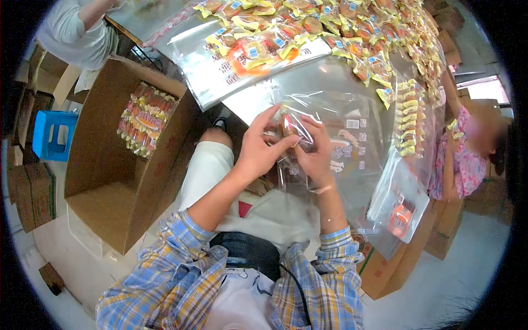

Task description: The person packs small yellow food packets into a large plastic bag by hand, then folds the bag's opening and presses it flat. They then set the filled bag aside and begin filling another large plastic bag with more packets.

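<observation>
In front of me, a clear printed plastic bag (355,146) lies spread over the table edge. My left hand (259,147) is closed on the left side of its mouth, thumb pointing right. My right hand (317,153) grips the bag's other side, fingers curled inward. Between the two hands a small reddish-brown wrapped snack (288,125) shows through shiny film; my fingers cover part of it. Just beyond the bag lies a stack of flat printed bags (214,74) with loose wrapped snacks on top.
Many yellow-wrapped snacks (363,27) cover the far table. A row of them (408,118) stands at the right, near more flat bags (399,206). An open carton (104,143) at my left holds a filled pack (147,118). Beside it is a blue stool (53,135). People (459,151) sit at both sides.
</observation>
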### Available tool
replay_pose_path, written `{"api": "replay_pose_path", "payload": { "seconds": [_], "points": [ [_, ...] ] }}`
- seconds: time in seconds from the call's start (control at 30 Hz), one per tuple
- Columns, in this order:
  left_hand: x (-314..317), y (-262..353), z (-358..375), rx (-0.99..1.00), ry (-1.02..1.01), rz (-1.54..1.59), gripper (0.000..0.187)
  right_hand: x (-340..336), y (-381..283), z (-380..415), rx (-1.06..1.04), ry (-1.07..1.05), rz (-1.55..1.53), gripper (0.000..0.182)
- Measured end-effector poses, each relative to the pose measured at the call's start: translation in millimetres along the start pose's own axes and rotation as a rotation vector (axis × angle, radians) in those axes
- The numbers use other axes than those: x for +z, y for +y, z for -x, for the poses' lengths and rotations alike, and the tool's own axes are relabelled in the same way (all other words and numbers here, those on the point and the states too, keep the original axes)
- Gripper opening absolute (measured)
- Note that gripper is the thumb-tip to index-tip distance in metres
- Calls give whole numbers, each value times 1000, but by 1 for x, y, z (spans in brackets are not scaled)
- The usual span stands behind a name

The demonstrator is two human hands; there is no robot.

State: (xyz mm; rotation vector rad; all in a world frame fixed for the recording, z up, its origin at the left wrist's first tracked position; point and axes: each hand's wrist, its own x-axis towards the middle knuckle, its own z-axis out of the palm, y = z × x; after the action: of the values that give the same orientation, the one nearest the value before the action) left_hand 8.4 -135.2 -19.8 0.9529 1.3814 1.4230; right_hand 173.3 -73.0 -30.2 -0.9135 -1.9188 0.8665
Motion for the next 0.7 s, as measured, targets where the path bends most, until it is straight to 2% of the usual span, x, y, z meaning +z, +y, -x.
{"api": "replay_pose_path", "payload": {
  "seconds": [0.07, 0.1, 0.2, 0.23, 0.33, 0.37, 0.47, 0.5, 0.53, 0.6, 0.7],
  "points": [
    [4, 11, 2, 94, -47, -64, 86, 1, -5, 1, -43, 28, 127, 44],
    [5, 8, 0, 51, -82, -11, 93, 6, -6, -4, -27, 63, 69, 45],
    [3, -2, -1, 151, -132, -88, 98, 2, -20, -15, 10, 13, 149, 45],
    [5, 0, 3, 173, -109, -179, 100, 5, -11, -16, -17, 26, 72, 48],
    [7, 14, 5, 68, -39, -129, 97, 8, -18, -24, 26, -28, 115, 55],
    [4, 16, 6, 86, 27, -155, 85, 7, -4, -21, 69, -85, 29, 65],
    [-15, 5, 11, 225, 180, -254, 68, 7, -10, -16, 15, -49, 299, 71],
    [-25, -3, 14, 254, 209, -274, 54, 1, -14, -12, 58, -87, 270, 73],
    [-35, -11, 19, 236, 228, -255, 47, -3, -14, -5, 38, -84, 321, 72],
    [-58, -22, 33, 187, 173, -340, 42, -11, -10, 12, -2, -77, 427, 70],
    [-92, -54, 49, 281, 81, -877, 56, -26, -20, 51, 41, -57, 544, 63]
  ]
}}
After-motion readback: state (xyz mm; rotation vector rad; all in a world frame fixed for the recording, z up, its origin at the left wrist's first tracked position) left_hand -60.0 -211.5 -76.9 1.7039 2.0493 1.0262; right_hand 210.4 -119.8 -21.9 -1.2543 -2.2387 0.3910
